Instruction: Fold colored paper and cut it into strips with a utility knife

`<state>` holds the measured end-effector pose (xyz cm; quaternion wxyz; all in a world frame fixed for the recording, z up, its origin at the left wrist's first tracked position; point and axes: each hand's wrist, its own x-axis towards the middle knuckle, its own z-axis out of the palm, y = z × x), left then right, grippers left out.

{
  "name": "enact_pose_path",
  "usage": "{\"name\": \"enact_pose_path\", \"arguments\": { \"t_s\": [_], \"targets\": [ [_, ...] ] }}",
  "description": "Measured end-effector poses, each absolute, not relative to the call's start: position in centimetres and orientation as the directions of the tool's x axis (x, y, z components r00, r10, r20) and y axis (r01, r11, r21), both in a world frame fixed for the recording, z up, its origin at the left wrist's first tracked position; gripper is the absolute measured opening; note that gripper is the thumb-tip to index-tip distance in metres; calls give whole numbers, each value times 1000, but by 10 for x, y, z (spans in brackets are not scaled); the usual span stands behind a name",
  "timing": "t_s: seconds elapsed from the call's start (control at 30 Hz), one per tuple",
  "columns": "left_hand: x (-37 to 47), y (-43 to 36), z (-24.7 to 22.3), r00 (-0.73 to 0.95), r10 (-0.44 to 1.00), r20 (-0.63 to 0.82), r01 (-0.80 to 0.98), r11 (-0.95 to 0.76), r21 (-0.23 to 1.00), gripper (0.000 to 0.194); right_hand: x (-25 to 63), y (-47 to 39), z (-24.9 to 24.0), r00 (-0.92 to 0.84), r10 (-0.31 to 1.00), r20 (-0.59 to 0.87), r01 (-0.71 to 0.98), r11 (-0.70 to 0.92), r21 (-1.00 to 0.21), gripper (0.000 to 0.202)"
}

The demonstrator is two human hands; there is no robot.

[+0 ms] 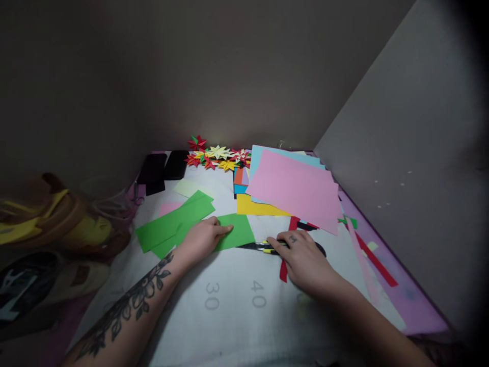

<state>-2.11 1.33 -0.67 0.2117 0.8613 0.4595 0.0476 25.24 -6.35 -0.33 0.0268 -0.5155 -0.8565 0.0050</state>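
A green paper piece (pixel 237 232) lies on the white mat with numbers (pixel 233 326). My left hand (pixel 206 235) presses on it, its index finger stretched out over the paper. Black scissors with yellow parts (pixel 269 247) lie to the right, their dark tip at the paper's lower right edge. My right hand (pixel 300 255) rests over the scissors' handles with its fingers closed round them. Further green strips (pixel 175 221) spread out left of my left hand. Under the right hand a red strip (pixel 283 271) pokes out.
Pink sheets (pixel 296 186) lie over blue and yellow paper (pixel 257 205) at the back right. Folded paper stars (pixel 217 153) line the wall. Two dark phones (pixel 176 164) are at the back left, bags (pixel 76 224) at the far left. Paper scraps (pixel 376 262) lie along the right edge.
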Motion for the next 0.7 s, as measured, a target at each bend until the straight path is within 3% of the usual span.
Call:
{"name": "enact_pose_path", "arguments": {
  "t_s": [0.33, 0.53, 0.7],
  "targets": [
    [-31, 20, -3, 630, 770, -98, 677, -484, 554, 34, 248, -68, -4, -494, 869, 24, 869, 494, -21, 60],
    [-53, 21, 12, 644, 715, -272, 751, -522, 405, 39, 245, -68, -6, -475, 879, 31, 879, 476, -22, 62],
    [-58, 23, 11, 654, 699, -287, 743, -523, 418, 41, 233, -69, -10, -470, 881, 55, 880, 473, -41, 58]
  ]
}}
